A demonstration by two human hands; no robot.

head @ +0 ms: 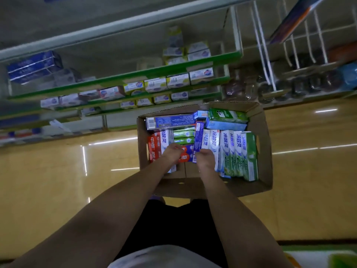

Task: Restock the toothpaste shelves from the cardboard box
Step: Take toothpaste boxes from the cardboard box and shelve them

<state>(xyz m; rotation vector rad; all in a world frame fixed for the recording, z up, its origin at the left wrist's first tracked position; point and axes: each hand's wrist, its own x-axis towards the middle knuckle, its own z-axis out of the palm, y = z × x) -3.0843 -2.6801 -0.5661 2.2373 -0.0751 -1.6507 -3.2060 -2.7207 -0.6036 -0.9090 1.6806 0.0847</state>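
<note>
An open cardboard box (pixel 264 147) stands on the floor in front of me, packed with several toothpaste cartons in red, blue, green and white. Both my arms reach down into it. My left hand (pixel 172 153) and my right hand (pixel 205 157) grip the two sides of a blue and red toothpaste carton (pixel 186 154) lying in the middle of the box. White and green cartons (pixel 237 151) stand in a row to the right of my right hand. The green-edged toothpaste shelves (pixel 135 74) rise beyond the box, partly stocked.
Blue cartons (pixel 34 66) sit on the left of the upper shelf. Small white boxes (pixel 168 82) line the shelf fronts. A white wire rack (pixel 289 45) with dark items stands at the right. Glossy yellow floor (pixel 58 180) surrounds the box.
</note>
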